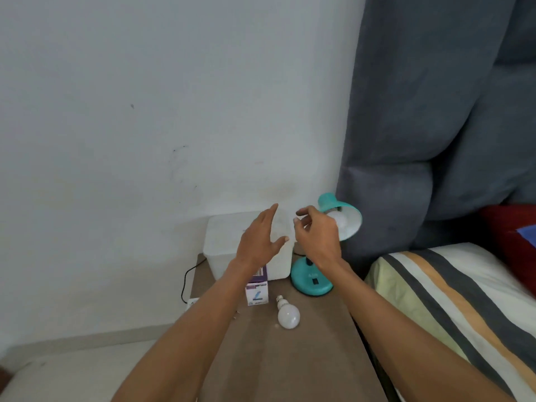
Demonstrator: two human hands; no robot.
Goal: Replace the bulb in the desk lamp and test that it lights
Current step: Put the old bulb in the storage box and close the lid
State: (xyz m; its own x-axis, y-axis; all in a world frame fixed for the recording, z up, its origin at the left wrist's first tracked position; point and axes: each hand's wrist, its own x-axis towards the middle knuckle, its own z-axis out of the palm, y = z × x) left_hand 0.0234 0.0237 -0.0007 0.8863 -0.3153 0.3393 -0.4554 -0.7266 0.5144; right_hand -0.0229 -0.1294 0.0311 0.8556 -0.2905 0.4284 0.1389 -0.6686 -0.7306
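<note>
A teal desk lamp stands at the back right of the brown table, its round base [311, 282] on the tabletop and its shade [349, 217] tilted toward me. A white bulb [341, 219] sits in the shade. A second white bulb [287, 313] lies loose on the table, screw cap pointing away from me. A small bulb box [256, 291] stands beside it. My left hand [258, 242] hovers flat with fingers apart, holding nothing. My right hand [317, 233] is raised just left of the shade, fingers loosely curled and empty.
A white plastic box [220, 245] sits against the wall behind my hands. A black cable [185, 278] runs down the table's left side. A bed with a striped cover [452, 300] and a grey padded headboard [435, 126] lies to the right.
</note>
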